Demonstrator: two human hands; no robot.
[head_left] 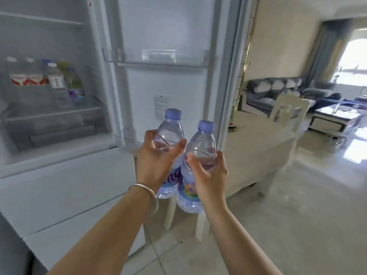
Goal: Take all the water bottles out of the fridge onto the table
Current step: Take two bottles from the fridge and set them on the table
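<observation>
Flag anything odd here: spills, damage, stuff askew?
Nothing stands out. The left hand and right hand each hold a capped bottle upright, both bottles touching. The fridge door is open, as expected, with more bottles upright on a shelf. No spill shows on the floor.

Both forearms were bare, with no sleeves in view. A thin, plain silver bangle [148, 197] circled the wrist behind the left hand [156, 157].
</observation>
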